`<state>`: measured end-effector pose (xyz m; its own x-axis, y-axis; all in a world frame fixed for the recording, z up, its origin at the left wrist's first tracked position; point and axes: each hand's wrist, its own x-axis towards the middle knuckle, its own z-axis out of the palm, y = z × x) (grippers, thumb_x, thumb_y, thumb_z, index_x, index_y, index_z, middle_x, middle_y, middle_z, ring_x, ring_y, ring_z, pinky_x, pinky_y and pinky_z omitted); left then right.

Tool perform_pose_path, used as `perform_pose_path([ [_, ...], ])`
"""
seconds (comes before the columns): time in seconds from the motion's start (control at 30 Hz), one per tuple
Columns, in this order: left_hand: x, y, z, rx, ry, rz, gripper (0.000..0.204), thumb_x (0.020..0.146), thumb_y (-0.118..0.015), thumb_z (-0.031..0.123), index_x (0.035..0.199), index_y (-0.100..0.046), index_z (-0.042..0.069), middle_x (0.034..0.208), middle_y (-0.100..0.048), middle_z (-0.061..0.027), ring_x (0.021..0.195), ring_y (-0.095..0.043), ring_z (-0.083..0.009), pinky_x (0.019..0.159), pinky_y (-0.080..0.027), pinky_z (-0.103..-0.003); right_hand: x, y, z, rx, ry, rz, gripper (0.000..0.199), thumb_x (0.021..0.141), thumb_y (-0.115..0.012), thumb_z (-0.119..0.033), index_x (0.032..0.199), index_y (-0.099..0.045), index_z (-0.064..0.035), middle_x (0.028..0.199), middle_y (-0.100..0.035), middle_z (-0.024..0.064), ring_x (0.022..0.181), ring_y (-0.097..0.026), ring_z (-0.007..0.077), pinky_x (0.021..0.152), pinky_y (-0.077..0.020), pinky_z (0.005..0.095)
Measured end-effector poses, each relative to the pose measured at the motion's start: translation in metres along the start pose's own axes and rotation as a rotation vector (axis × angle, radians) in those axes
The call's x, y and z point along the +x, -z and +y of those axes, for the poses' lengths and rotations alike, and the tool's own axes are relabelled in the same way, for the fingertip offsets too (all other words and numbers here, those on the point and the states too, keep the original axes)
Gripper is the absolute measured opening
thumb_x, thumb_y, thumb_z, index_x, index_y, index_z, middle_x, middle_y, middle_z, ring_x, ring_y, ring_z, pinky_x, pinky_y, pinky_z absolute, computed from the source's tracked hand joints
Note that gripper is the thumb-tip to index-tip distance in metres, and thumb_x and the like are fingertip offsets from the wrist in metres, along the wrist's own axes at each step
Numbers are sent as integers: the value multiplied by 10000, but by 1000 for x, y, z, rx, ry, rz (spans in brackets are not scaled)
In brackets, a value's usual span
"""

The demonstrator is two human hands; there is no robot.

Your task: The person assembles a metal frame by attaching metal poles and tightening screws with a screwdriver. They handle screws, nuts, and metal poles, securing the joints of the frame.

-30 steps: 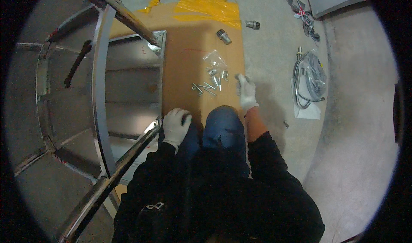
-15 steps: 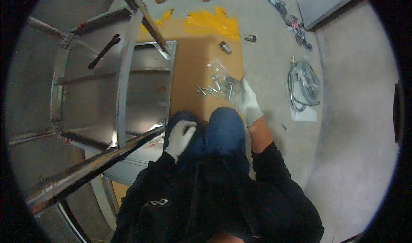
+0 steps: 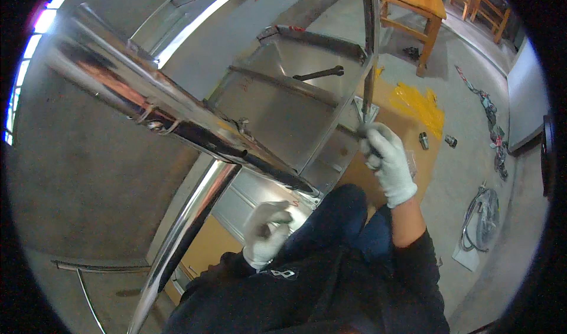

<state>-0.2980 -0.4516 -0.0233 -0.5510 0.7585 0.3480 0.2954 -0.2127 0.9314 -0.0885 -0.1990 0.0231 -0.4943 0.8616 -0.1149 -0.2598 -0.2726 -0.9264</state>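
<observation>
My right hand (image 3: pixel 390 166), in a white glove, is raised beside an upright bar of the metal frame (image 3: pixel 319 148). Its fingers are curled together near the bar; whatever they hold, if anything, is too small or hidden to name. My left hand (image 3: pixel 266 233), also gloved, hovers at my left thigh, with a gap between thumb and bent fingers and nothing visible in it. A dark wrench (image 3: pixel 319 73) lies across the frame's inner panel. Close on the left, a shiny metal tube (image 3: pixel 195 133) slants across the view.
Cardboard (image 3: pixel 384 104) with yellow tape (image 3: pixel 419 107) lies under the work. Two metal fittings, one on the cardboard (image 3: pixel 423 140) and one at its edge (image 3: pixel 451 141), lie to the right. Farther right is a bagged hose (image 3: pixel 484 216). A wooden chair (image 3: pixel 413 3) stands at the back.
My view has swung left. My right hand has left the bag and loose bolts on the cardboard and risen to the frame. My left hand has lifted off my thigh.
</observation>
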Motion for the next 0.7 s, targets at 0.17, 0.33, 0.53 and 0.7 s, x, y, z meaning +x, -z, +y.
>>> perform_pose_path([
  [0.17, 59, -26, 42, -189, -228, 198, 756, 809, -779, 380, 1363, -439, -5, 1186, -599, -155, 1082, -568, -241, 960, -431, -380, 20, -82, -58, -323, 440, -338, 369, 900, -605, -258, 1117, -656, 36, 964, -674, 88, 846, -609, 147, 779, -501, 282],
  [0.33, 67, -16, 55, -115, -272, 144, 857, 790, -789, 422, 1406, -387, -18, 1278, -563, -173, 1181, -542, -272, 1026, -403, -398, 19, -124, -86, -168, 365, -659, 371, 896, -619, -198, 1171, -639, 50, 1118, -686, 139, 1003, -622, 186, 930, -470, 308],
  [0.53, 98, -34, 56, -50, -344, 70, 816, 787, -786, 404, 1374, -414, -22, 1268, -570, -176, 1163, -550, -279, 1009, -413, -398, 24, -136, -99, -165, 310, -777, 331, 880, -598, -94, 1185, -628, 31, 1115, -673, 124, 1023, -616, 181, 946, -466, 306],
  [0.7, 94, -11, 66, 30, -381, 10, 781, 784, -784, 390, 1348, -437, -25, 1260, -576, -178, 1149, -557, -285, 995, -422, -399, 29, -140, -97, -101, 275, -795, 266, 886, -612, -95, 1117, -635, 37, 1024, -676, 109, 952, -626, 173, 892, -485, 293],
])
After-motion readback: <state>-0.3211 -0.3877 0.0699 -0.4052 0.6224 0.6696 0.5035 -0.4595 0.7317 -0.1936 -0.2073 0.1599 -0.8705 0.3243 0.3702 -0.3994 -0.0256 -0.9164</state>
